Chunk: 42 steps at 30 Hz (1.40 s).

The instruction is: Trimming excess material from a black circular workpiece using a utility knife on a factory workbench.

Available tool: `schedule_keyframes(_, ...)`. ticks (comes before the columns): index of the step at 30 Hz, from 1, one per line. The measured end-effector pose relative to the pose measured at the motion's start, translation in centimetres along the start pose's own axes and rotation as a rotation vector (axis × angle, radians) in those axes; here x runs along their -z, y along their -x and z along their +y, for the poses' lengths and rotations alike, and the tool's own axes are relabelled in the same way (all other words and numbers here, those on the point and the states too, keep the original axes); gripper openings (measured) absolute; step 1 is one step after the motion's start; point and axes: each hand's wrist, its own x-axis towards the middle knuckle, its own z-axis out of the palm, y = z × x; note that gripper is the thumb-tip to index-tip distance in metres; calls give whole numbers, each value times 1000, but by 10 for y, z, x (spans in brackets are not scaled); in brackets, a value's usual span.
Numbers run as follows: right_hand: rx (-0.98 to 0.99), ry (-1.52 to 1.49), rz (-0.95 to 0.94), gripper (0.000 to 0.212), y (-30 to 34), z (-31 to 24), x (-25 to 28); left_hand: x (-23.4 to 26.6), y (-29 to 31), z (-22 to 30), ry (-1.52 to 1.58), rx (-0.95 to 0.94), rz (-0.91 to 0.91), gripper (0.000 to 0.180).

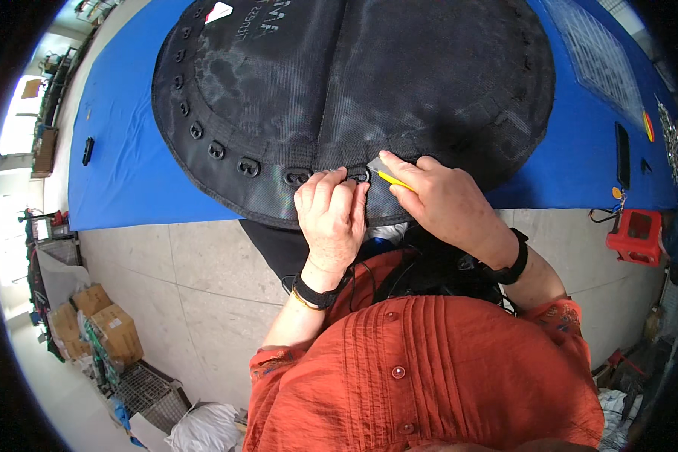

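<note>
A large round black mesh mat [256, 83] lies in front of me, its near edge reaching slightly past the table's edge. Black plastic buckles [248, 166] on short webbing line its left and near rim. My left hand [328, 215] is closed on the near rim, its fingers bent over a buckle and the thumb alongside. My right hand [448, 200] grips a yellow utility knife [396, 181], one finger stretched along it. The knife's blade [376, 164] points up and left, against the webbing just right of my left fingertips. Part of the buckle is hidden by my fingers.
Blue cloth [117, 158] covers the table. On its right lie a clear plastic sheet [599, 49] and a long black object [623, 154]; a small black item [88, 151] lies far left. A red stool [636, 237] stands right, cardboard boxes [117, 331] at lower left.
</note>
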Motion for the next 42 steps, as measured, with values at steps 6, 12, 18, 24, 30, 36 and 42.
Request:
schedule_keyframes(6, 33, -34, 13, 41, -2, 4, 2, -1, 1, 0, -11, 1, 1, 21)
schedule_keyframes(12, 49, -64, 49, 41, -3, 10, -1, -1, -1, 2, 4, 10, -2, 20)
schedule_keyframes(18, 101, -94, 121, 47, 2, 12, -8, -5, 4, -4, 18, -18, 18, 20)
schedule_keyframes(24, 95, -141, 99, 50, 6, 7, -9, -3, 13, -3, 7, -14, 15, 19)
schedule_keyframes(30, 22, -123, -17, 48, 3, 12, -8, -6, 6, -2, -18, -27, 32, 20)
schedule_keyframes(36, 28, -120, -18, 48, -1, 15, -8, -7, 2, -4, -8, -34, 31, 20)
schedule_keyframes(42, 8, -129, -41, 49, 2, 13, -5, -7, 4, -6, 16, -41, 12, 18)
